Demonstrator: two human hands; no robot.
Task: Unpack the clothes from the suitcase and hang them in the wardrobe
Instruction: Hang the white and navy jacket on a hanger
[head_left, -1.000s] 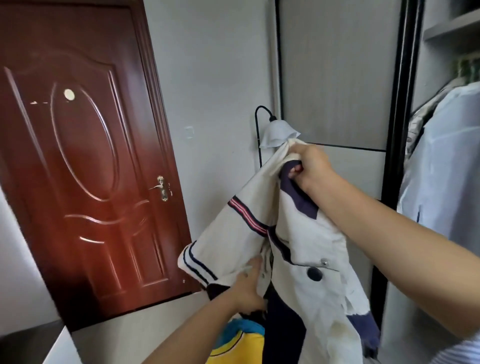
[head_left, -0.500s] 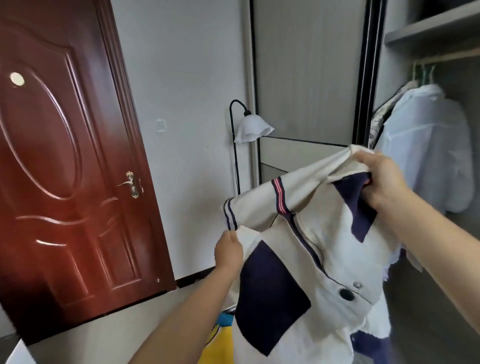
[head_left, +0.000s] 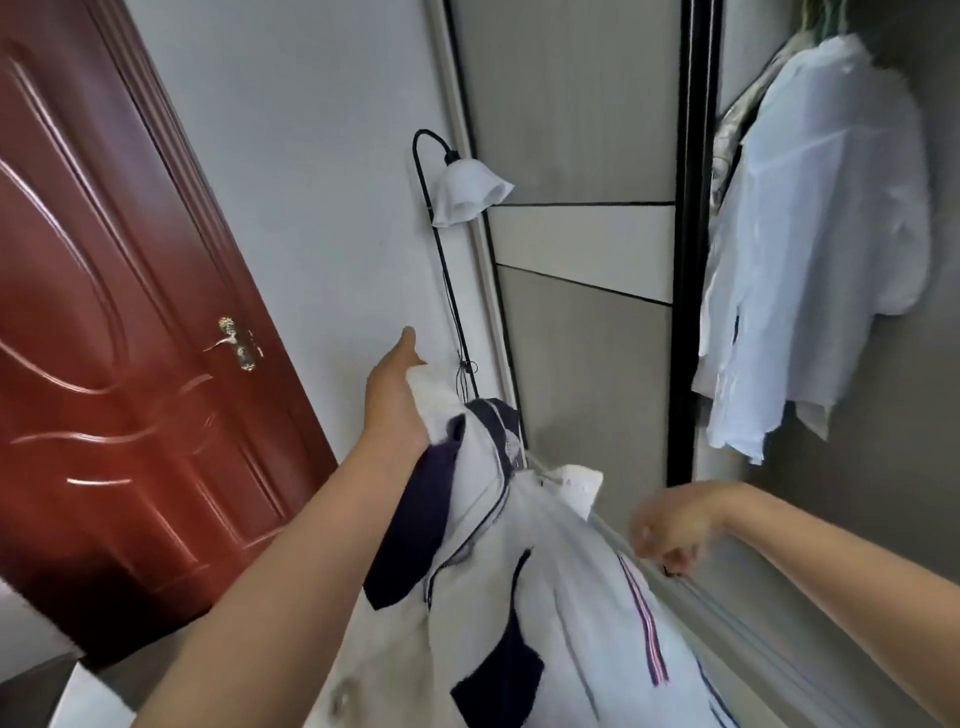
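Clearly the left hand (head_left: 397, 395) is doing the carrying: it grips a bunch of the cream-and-navy jacket (head_left: 509, 597) near its upper edge, thumb raised and fingers buried in the cloth, so that the garment hangs down from that one point between the two forearms; held high like this, the jacket drapes open, which I judge is meant to bring the collar or shoulders within reach for hanging. The right hand (head_left: 670, 525) is beside the jacket's right edge, fingers loosely curled; it is blurred, and I cannot tell whether it pinches a fold of fabric or holds nothing at all. No hanger shows in either hand, so a likely next need is one from the wardrobe (head_left: 841, 467), whose open bay lies to the right behind a dark sliding-door frame (head_left: 693, 260); a white shirt (head_left: 815, 234) hangs there beside another pale garment, so part of the job looks done. A floor lamp (head_left: 467, 195) with a white shade stands against the wall just behind the jacket, close enough that a swinging sleeve might catch it; the red-brown door (head_left: 119, 312) on the left is shut and well apart from the work; the suitcase is not in view.
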